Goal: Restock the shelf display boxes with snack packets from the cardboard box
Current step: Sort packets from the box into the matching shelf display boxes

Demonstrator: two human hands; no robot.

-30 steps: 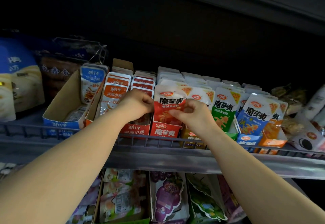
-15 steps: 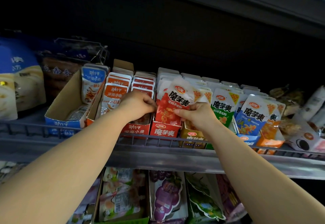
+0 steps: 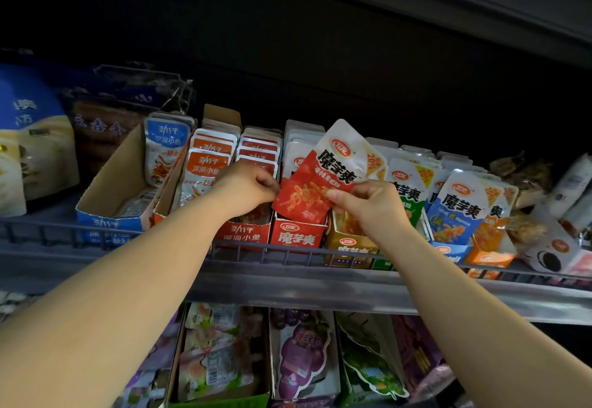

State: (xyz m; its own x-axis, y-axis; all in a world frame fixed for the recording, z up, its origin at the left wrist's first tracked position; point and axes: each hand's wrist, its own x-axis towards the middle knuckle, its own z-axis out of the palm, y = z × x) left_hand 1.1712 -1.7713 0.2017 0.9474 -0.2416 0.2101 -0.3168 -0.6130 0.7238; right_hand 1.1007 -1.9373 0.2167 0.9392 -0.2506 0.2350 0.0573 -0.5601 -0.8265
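At the front of the wire shelf point(image 3: 288, 250), the right hand point(image 3: 368, 206) is pinching the lower right corner of a red snack packet point(image 3: 315, 180), tilting it over the red display box point(image 3: 298, 234), probably to angle its bottom edge into the gap ahead of the packets already standing there. The left hand point(image 3: 246, 188) is curling closed against the packet's left edge, apparently steadying it; what its fingertips are gripping is hidden. Neighbouring boxes are crowding in: the red fish-snack box point(image 3: 245, 231) just left, the yellow display box point(image 3: 350, 244) just right, leaving little sideways room. A near-empty blue box point(image 3: 109, 215) is sitting further left. No cardboard supply box is showing.
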